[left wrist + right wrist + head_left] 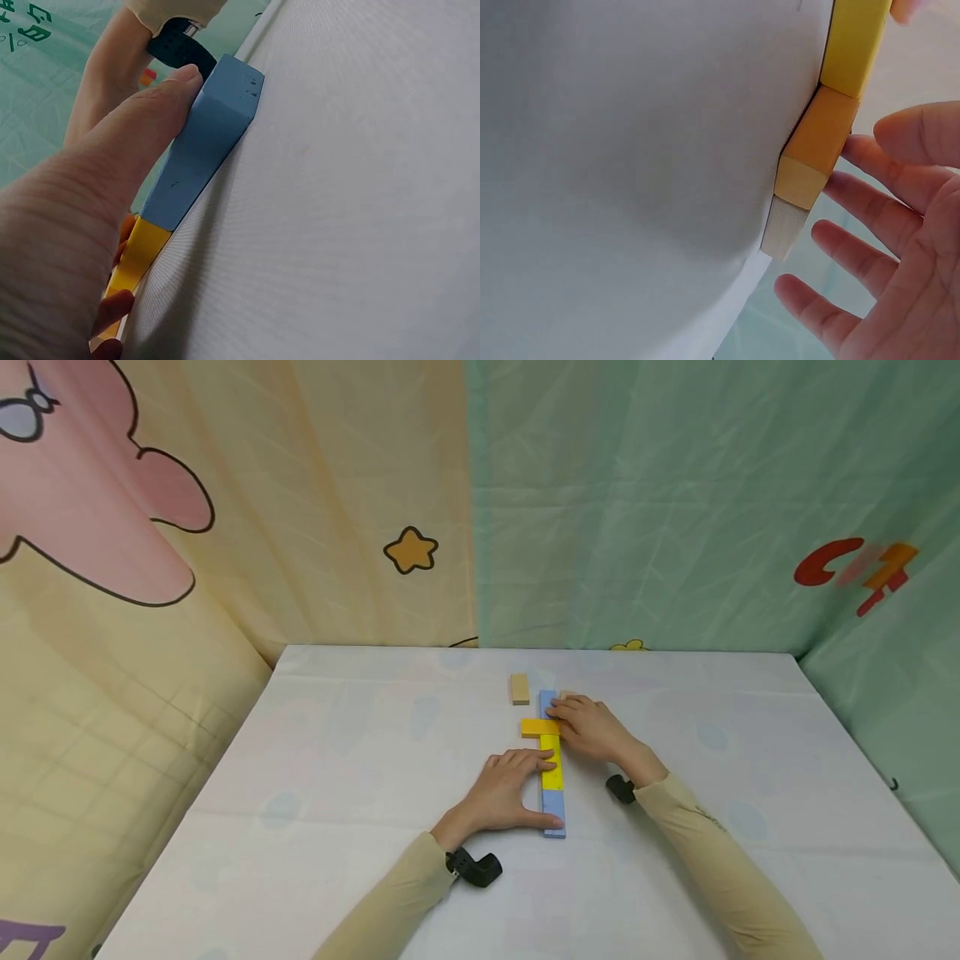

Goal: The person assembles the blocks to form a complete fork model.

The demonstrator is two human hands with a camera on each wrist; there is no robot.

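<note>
A row of blocks runs away from me on the table: a near blue block [553,802], yellow blocks [552,779], an orange block [532,728] lying crosswise, then a far blue block [547,699]. Along the near part of this row my left hand [501,792] is spread. Its straight thumb lies on the near blue block, and its fingertips rest on the yellow part. My right hand [597,731] reaches in from the right, fingers extended, with fingertips at the far blue and orange blocks. One pale wooden block [784,230] is partly hidden behind that hand in the head view.
Another pale wooden block [519,689] sits left of the far blue block. The white-covered table [337,777] ends at the back against a printed curtain [637,527]. A black wrist camera [474,867] hangs below my left wrist, another [620,788] below my right.
</note>
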